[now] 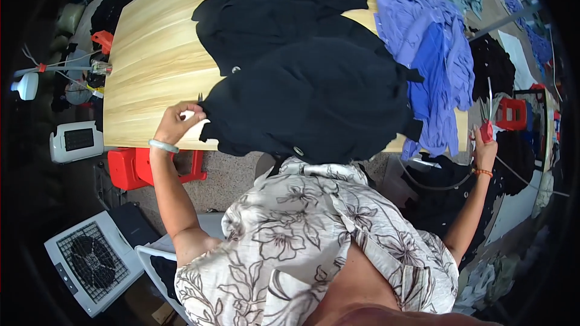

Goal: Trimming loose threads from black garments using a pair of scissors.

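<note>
Black garment (314,96): soft, matte, buttoned, spread on the pale wood-grain table (151,54); its left edge is pinched by the left hand (176,122). Red-handled scissors (487,122) are clasped by the right hand (485,148) off the table's right end, beside crumpled purple shirts (432,54).

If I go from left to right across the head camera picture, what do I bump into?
White fan → red stool → left hand → black garment → purple clothes pile → right hand holding red-handled scissors.
</note>
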Action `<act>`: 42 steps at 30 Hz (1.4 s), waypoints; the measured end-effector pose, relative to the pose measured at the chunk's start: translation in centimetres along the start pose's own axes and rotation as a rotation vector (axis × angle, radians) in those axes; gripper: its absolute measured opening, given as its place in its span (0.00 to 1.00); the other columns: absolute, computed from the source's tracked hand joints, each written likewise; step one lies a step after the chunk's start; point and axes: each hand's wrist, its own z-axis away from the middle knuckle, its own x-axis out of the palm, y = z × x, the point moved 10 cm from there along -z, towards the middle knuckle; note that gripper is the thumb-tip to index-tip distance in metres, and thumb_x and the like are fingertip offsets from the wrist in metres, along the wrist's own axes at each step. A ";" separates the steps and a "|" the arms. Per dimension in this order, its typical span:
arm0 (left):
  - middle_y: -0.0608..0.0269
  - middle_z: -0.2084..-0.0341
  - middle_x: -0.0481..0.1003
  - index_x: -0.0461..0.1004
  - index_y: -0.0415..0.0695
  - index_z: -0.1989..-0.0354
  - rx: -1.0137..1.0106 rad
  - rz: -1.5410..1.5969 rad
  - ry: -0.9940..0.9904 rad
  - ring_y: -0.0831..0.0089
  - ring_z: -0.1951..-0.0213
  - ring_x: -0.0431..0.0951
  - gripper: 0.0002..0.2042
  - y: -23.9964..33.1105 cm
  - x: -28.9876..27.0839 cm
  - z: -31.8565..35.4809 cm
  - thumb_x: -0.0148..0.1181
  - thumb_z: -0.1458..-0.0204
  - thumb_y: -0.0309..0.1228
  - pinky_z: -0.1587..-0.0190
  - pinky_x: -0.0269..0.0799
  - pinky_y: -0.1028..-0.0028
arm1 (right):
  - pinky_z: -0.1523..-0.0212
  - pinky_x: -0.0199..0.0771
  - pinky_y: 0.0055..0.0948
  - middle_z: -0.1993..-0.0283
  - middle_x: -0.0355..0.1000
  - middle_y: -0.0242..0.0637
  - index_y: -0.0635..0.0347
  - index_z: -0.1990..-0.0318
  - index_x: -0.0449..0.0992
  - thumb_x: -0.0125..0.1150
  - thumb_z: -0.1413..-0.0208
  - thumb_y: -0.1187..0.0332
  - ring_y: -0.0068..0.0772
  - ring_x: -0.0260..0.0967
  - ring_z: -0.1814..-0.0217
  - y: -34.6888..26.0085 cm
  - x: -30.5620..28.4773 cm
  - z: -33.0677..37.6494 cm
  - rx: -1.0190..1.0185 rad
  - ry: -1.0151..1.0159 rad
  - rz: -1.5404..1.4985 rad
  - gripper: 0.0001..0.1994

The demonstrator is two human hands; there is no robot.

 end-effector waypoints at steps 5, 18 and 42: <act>0.50 0.56 0.78 0.76 0.36 0.53 0.128 -0.222 0.270 0.59 0.54 0.79 0.23 -2.8 -2.4 -10.9 0.71 0.55 0.38 0.49 0.73 0.67 | 0.73 0.61 0.23 0.77 0.64 0.26 0.68 0.68 0.74 0.66 0.44 0.61 0.17 0.57 0.75 -15.8 4.7 -0.4 -0.407 -0.053 -0.062 0.16; 0.49 0.37 0.56 0.50 0.72 0.31 0.663 -0.876 0.240 0.50 0.38 0.59 0.51 4.8 12.8 -31.9 0.70 0.65 0.24 0.50 0.67 0.53 | 0.69 0.68 0.46 0.75 0.70 0.56 0.67 0.67 0.73 0.68 0.48 0.60 0.62 0.69 0.69 -39.1 28.7 1.2 -0.752 -0.442 0.133 0.17; 0.60 0.69 0.74 0.74 0.43 0.58 0.896 -0.621 0.295 0.61 0.61 0.75 0.14 2.7 11.4 -29.0 0.58 0.57 0.24 0.51 0.67 0.61 | 0.60 0.75 0.42 0.63 0.72 0.48 0.66 0.57 0.68 0.72 0.56 0.56 0.52 0.73 0.60 -40.9 46.0 -1.1 -1.014 -0.413 0.167 0.26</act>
